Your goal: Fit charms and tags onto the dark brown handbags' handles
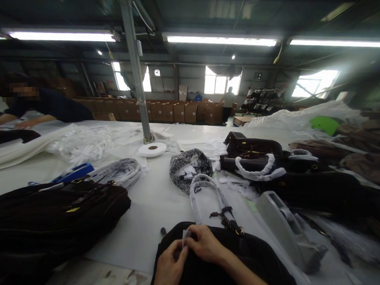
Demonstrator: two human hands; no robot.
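A black bag (pixel 258 257) lies in front of me at the table's near edge. Its handle (pixel 194 199), wrapped in white material, stands up behind my hands, with a dark strap and metal clasp (pixel 229 220) beside it. Over the bag's top edge, my left hand (pixel 170 263) and my right hand (pixel 204 244) meet, fingertips pinched together. Between them is a small white piece (pixel 184 236), like paper or tape, mostly covered by the fingers. Just beyond the handle sits a black-and-white speckled cloth pouch (pixel 175 172) with white scraps inside.
To the right are a grey tape dispenser (pixel 283 228) and stacked black bags (pixel 253 146). More dark bags (pixel 95 214) lie left, near a blue object (pixel 73 173). A white roll (pixel 152 150) sits by a metal post (pixel 135 69). Another person (pixel 56 104) leans over the table, far left.
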